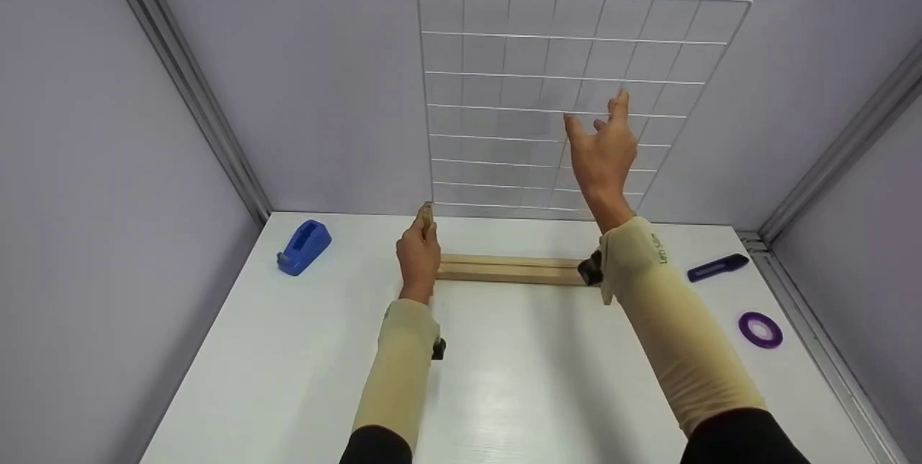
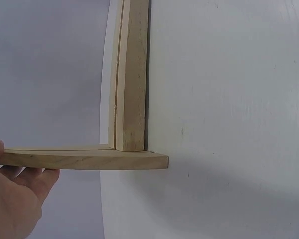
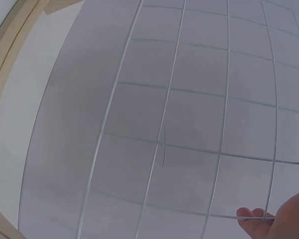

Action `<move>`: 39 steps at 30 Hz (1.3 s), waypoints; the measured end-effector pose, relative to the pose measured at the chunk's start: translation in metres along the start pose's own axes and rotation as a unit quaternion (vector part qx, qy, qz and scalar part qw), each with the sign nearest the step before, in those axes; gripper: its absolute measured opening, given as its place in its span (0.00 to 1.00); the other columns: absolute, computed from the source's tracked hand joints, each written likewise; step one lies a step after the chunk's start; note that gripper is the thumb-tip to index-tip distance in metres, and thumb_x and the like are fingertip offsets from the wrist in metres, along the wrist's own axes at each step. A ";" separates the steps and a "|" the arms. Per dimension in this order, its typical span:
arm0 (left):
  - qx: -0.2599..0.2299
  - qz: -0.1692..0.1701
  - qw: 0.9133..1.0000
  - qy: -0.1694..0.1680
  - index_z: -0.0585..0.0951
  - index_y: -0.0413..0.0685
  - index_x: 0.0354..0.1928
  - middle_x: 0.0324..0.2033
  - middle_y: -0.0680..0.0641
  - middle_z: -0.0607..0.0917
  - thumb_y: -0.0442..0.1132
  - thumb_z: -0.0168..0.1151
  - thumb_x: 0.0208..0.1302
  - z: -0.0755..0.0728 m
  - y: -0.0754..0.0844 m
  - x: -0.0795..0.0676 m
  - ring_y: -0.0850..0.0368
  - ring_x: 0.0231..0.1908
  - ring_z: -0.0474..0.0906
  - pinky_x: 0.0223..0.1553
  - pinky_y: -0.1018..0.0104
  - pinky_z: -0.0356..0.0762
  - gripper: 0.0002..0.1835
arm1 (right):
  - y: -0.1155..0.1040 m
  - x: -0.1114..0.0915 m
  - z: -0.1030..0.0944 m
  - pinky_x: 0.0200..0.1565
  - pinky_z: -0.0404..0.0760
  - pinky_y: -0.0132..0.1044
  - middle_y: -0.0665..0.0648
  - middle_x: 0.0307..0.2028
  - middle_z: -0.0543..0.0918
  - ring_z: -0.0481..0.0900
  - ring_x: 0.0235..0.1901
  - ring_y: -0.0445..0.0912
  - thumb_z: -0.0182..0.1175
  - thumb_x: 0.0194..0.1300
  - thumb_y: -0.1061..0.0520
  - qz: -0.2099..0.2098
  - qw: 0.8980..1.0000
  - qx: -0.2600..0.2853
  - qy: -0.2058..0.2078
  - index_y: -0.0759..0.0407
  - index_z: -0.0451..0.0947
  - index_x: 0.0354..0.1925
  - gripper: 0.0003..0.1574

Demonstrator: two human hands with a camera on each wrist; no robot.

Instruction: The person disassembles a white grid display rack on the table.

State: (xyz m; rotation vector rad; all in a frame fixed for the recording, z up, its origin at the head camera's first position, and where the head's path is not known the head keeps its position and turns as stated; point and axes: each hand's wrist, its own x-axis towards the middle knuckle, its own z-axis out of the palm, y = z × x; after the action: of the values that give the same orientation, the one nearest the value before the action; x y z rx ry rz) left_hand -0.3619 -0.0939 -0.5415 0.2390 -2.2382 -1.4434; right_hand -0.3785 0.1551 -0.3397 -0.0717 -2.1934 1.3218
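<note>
My left hand (image 1: 419, 255) grips one side piece of a light wooden frame (image 1: 504, 271), fingers beneath it and thumb over, as the left wrist view shows. That flat side board (image 2: 89, 160) meets a grooved crossbar (image 2: 132, 74) at a corner; the crossbar lies along the tabletop. My right hand (image 1: 605, 158) holds a white wire grid panel (image 1: 533, 76) by its wires, right of the panel's middle. The grid stands raised above the frame, in front of the back wall. Whether its lower edge touches the frame, I cannot tell.
On the white table (image 1: 324, 377), a blue tape dispenser (image 1: 305, 248) is at the back left. A dark purple utility knife (image 1: 717, 267) and a purple tape roll (image 1: 761, 330) lie at the right. Grey walls (image 1: 302, 89) with metal posts surround the table's back and sides.
</note>
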 end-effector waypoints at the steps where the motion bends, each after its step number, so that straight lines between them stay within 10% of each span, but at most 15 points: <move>1: 0.003 0.003 1.000 0.002 0.79 0.34 0.62 0.50 0.34 0.88 0.36 0.58 0.75 0.000 0.000 0.001 0.44 0.49 0.87 0.50 0.50 0.84 0.19 | -0.001 0.001 -0.001 0.65 0.78 0.43 0.59 0.76 0.65 0.77 0.66 0.52 0.66 0.69 0.44 -0.001 1.000 0.000 0.001 0.60 0.47 0.81 0.56; 15: 0.017 0.017 1.000 -0.007 0.81 0.34 0.61 0.45 0.35 0.89 0.35 0.59 0.74 -0.014 0.002 -0.001 0.49 0.36 0.85 0.38 0.54 0.84 0.18 | -0.001 0.001 -0.016 0.63 0.79 0.45 0.58 0.77 0.62 0.75 0.68 0.53 0.65 0.69 0.45 -0.013 1.000 -0.020 -0.017 0.59 0.43 0.81 0.58; 21: 0.005 0.022 0.999 -0.034 0.77 0.39 0.66 0.54 0.36 0.86 0.37 0.58 0.75 -0.018 -0.004 0.000 0.46 0.48 0.87 0.46 0.55 0.87 0.21 | 0.004 0.000 -0.023 0.53 0.82 0.44 0.59 0.77 0.60 0.75 0.68 0.54 0.61 0.70 0.48 -0.019 0.998 -0.054 -0.037 0.59 0.40 0.81 0.56; 26: 0.014 0.019 0.997 -0.071 0.71 0.47 0.73 0.62 0.40 0.82 0.41 0.59 0.75 -0.026 -0.010 0.004 0.44 0.58 0.83 0.55 0.52 0.84 0.27 | 0.008 -0.001 -0.025 0.42 0.78 0.42 0.68 0.45 0.84 0.76 0.66 0.56 0.60 0.70 0.49 -0.024 0.995 -0.077 -0.053 0.59 0.40 0.81 0.55; 29: 0.022 0.025 0.993 -0.113 0.67 0.53 0.76 0.67 0.41 0.78 0.45 0.60 0.75 -0.033 -0.014 0.010 0.42 0.63 0.79 0.60 0.48 0.80 0.30 | 0.010 0.000 -0.027 0.34 0.73 0.39 0.61 0.24 0.77 0.82 0.58 0.55 0.60 0.70 0.50 -0.036 0.994 -0.092 -0.050 0.60 0.42 0.81 0.54; 39: -0.016 0.014 0.970 -0.243 0.53 0.63 0.81 0.78 0.47 0.63 0.45 0.59 0.76 -0.054 -0.020 0.028 0.45 0.77 0.59 0.75 0.42 0.59 0.38 | 0.020 -0.003 -0.029 0.29 0.66 0.38 0.52 0.23 0.66 0.59 0.20 0.43 0.62 0.68 0.53 -0.064 0.989 -0.121 -0.063 0.60 0.46 0.81 0.53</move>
State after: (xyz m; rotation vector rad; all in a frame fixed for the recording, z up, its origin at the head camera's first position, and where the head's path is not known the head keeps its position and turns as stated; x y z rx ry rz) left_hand -0.3633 -0.1573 -0.5332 -0.1793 -2.5772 -1.6610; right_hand -0.3668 0.1874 -0.3475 0.0601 -2.4125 1.0111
